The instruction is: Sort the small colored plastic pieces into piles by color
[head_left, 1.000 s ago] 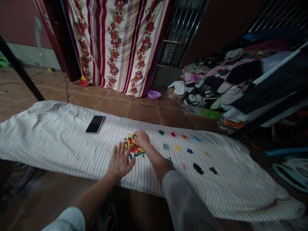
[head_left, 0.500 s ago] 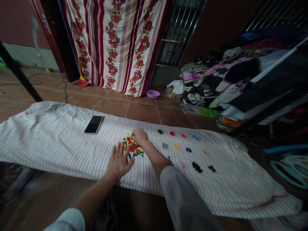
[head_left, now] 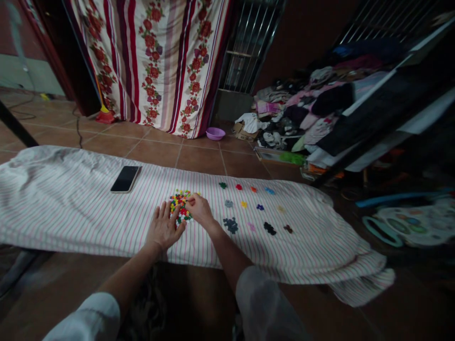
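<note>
Wrinkled striped cloth [head_left: 71, 213] bears twelve single-colour clusters [head_left: 231, 225] in three rows, seemingly sorted; a mixed pile [head_left: 178, 203] of small, bright, plastic-looking pieces is left unsorted. The left hand [head_left: 162, 228] lies flat at its edge, fingers spread, gripping nothing; the right hand [head_left: 201, 210] bends over it, whether grasping a piece I cannot tell.

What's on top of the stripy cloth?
On the stripy cloth lie a phone, a mixed pile of small colored pieces, and small one-color clusters right of it. The left hand and right hand block some of the view; whatever lies beneath them is covered.
</note>
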